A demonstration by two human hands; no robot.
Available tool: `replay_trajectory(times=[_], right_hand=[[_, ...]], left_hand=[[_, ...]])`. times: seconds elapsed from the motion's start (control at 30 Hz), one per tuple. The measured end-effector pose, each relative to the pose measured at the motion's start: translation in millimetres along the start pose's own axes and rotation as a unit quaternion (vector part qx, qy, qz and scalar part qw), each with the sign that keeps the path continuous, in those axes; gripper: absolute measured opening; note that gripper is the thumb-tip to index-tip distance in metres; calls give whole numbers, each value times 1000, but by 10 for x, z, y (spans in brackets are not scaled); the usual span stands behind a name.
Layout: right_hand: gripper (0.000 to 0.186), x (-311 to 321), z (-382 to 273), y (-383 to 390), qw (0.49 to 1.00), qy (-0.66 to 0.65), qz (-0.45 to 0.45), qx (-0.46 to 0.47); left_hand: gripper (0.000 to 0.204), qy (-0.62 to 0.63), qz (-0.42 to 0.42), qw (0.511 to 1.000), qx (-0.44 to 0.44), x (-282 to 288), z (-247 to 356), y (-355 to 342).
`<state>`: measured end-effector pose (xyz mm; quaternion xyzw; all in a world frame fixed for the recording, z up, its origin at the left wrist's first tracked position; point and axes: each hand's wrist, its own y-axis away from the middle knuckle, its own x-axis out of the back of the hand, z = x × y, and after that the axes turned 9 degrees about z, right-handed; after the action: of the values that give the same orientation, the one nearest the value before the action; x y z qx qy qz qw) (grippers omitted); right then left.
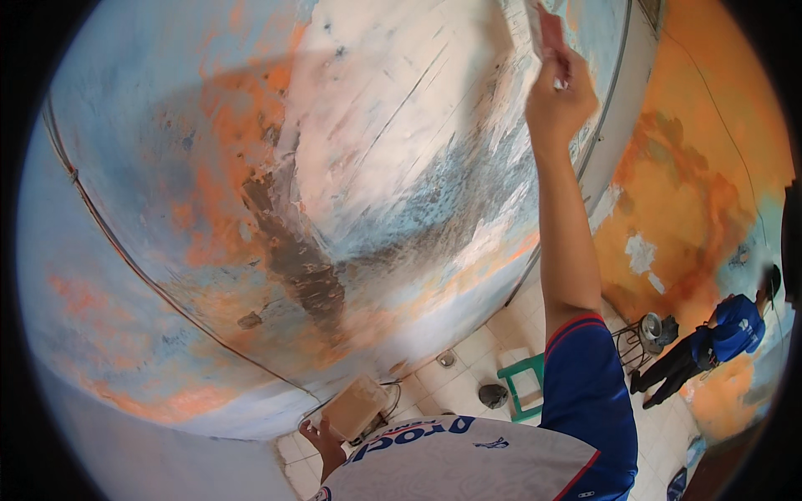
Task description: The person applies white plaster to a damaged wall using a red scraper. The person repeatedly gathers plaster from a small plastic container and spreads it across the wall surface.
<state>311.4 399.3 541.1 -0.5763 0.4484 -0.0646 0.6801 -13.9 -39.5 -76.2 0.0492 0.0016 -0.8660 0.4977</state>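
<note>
2 hands are well apart: the right hand [563, 104] grips a tool [551, 32] high by the wall [393, 108], arm extended, likely for reach; the left hand [326, 444] is at a low board's [355, 407] edge, grip unclear.

Worn on the person's head, the left fisheye camera looks down past the white-and-blue shirt [493, 463] at the lower edge to the tiled floor [480, 349], facing the patchy painted wall [393, 125] close across upper left and centre; the orange wall [668, 179] at right stands farther off.

1 tool [551, 32], 1 board [355, 407], 1 stool [520, 366]
</note>
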Motion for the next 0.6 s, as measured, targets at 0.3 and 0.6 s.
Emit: replay_trajectory(times=[0.3, 0.6], right_hand=[[16, 877, -1214, 2016, 911, -137, -382, 78], [29, 1504, -1024, 2504, 463, -405, -372, -695]], left_hand=[[69, -7, 6, 999, 33, -650, 154, 484], [68, 66, 170, 971, 157, -992, 363, 1172]])
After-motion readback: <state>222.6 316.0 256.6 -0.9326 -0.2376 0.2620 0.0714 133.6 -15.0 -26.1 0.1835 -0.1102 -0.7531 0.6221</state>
